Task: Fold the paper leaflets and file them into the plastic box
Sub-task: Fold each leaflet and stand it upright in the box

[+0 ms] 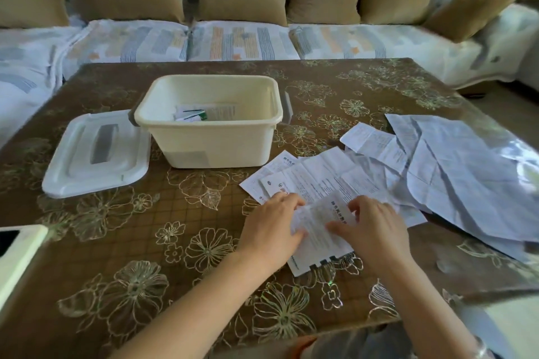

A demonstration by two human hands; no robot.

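On the table (131,242) before the plastic box (210,139), left hand (271,231) and right hand (377,231) pinch one leaflet (319,231) by its sides; it looks thin, light, floppy; best held by edges.

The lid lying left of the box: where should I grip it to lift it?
Likely take the lid by its near-left rim, from the front left: it lies flat, top up, its grey handle looks flush, and its right side crowds the plastic box.

2 bare forearms (204,300); grey clothing (358,341), orange edge
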